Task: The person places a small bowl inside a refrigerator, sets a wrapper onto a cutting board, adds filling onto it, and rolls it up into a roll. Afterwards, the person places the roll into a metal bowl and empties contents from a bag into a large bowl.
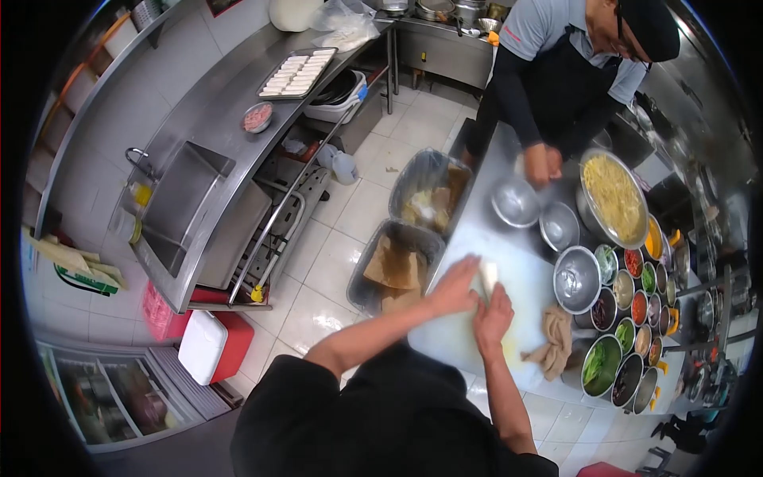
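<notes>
A white roll [489, 274] lies on the pale cutting board [453, 338], pointing away from me. My right hand [493, 314] is at its near end, fingers wrapped round it. To the left of the roll is my left hand [457, 288], fingers stretched out over the board and slightly blurred, holding nothing that I can see. A crumpled brown cloth [554, 338] lies on the right of the board. Beyond the roll stand metal bowls [578, 280], and a large bowl of yellow shredded food [613, 199] is behind them.
A co-worker [556, 79] stands at the far end, hands together over the counter. Several ingredient pots [602, 362] line the right side. Two lined bins [395, 270] are left of the board. A tray of white rolls [298, 73] rests on the steel counter [208, 119].
</notes>
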The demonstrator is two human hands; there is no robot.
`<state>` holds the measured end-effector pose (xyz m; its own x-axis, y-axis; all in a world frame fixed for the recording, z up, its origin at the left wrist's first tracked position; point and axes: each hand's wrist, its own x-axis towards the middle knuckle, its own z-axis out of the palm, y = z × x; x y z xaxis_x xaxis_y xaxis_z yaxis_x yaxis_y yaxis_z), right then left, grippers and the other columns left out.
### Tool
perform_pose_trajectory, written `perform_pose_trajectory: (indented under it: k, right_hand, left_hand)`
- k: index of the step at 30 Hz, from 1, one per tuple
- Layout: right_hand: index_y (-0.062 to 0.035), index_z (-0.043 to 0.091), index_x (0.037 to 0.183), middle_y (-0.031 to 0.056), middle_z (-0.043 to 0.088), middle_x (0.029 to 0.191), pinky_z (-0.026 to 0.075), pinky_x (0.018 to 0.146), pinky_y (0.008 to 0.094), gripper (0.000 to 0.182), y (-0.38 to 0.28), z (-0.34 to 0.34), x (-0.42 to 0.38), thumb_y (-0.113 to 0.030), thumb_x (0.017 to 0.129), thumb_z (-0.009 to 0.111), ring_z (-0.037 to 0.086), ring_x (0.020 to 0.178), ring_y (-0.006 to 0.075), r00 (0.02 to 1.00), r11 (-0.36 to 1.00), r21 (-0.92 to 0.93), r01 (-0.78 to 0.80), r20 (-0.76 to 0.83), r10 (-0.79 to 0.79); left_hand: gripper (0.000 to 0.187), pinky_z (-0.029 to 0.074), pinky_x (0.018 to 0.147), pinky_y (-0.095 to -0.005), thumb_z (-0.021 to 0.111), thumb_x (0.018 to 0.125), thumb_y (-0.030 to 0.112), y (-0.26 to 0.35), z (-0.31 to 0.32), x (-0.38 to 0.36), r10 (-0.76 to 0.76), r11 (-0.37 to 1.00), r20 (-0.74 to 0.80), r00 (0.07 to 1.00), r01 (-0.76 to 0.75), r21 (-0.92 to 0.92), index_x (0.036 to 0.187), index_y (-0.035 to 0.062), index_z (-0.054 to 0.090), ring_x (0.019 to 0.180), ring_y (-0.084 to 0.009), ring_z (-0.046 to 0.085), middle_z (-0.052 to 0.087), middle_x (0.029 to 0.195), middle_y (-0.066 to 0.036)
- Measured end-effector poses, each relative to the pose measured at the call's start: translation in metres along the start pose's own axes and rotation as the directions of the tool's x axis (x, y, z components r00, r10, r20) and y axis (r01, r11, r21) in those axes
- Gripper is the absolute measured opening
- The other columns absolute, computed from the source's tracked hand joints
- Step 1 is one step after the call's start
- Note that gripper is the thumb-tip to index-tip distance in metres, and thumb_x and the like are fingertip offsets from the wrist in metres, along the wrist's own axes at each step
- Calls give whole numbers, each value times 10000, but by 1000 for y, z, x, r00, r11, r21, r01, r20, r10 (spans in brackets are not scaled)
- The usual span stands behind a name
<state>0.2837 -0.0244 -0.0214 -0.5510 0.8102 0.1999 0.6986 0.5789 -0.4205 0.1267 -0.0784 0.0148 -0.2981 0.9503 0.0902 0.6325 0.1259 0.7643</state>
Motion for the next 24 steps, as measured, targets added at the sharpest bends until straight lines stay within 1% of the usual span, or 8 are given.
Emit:
perform_pose_trajectory:
  k: [2,5,8,11,14,17,20,24]
  right_hand:
    - [16,468,1395,216,557,1336,392,981,480,571,9,-1,3,-138,874,645,525,1168,372,999,999,3,43,-10,-43]
    - [21,505,1363,211,605,1250,429,921,466,529,15,-2,6,-97,866,643,553,1063,376,994,993,56,102,-47,-100]
    - [36,534,1330,219,643,1153,457,879,453,492,12,-12,10,-53,855,628,563,1005,388,996,986,141,87,-37,-82]
    - [33,547,1317,228,663,1072,467,860,459,482,18,-18,13,-37,844,612,564,977,401,999,978,206,19,26,-24]
    - [9,562,1321,230,673,1019,479,844,472,490,16,-28,20,-40,836,606,583,933,413,998,964,265,-21,63,4]
    - [-18,586,1318,234,685,1029,500,830,457,471,23,-27,24,-57,849,610,633,909,397,982,920,355,-168,142,124]
    - [-16,607,1301,235,694,1078,516,835,413,436,19,-39,30,-88,872,625,680,926,347,953,820,491,-293,218,210]
    - [13,611,1284,232,697,1119,521,844,356,428,31,-32,27,-142,888,655,703,955,276,941,692,637,-339,247,233]
  left_hand:
    - [768,423,1051,-404,634,762,163,-7,26,-13,-265,899,33,964,259,-352,1446,-71,376,1271,-360,519,516,1359,-275]
    - [684,475,960,-317,620,823,235,-5,56,-24,-489,590,208,847,497,-636,1389,-106,444,1137,-298,617,623,1193,-266]
    - [702,469,935,-320,577,862,275,8,70,-21,-481,490,253,840,497,-716,1413,-125,403,1081,-250,612,626,1158,-255]
    - [555,475,864,-322,545,874,269,37,59,-16,-530,535,177,829,489,-689,1283,-106,541,956,-233,607,644,1037,-199]
    - [383,463,793,-331,505,892,250,28,78,-9,-465,585,140,874,423,-692,1057,-73,629,874,-215,575,630,925,-144]
    - [291,453,757,-343,479,897,208,28,93,-1,-490,560,99,866,400,-726,905,-50,614,840,-199,561,610,862,-127]
    - [285,447,735,-334,459,909,180,34,89,3,-393,672,26,919,306,-674,944,-48,628,821,-185,543,611,878,-113]
    - [359,449,737,-347,476,971,265,55,90,15,-615,375,152,774,456,-807,950,-57,635,813,-212,552,625,886,-125]
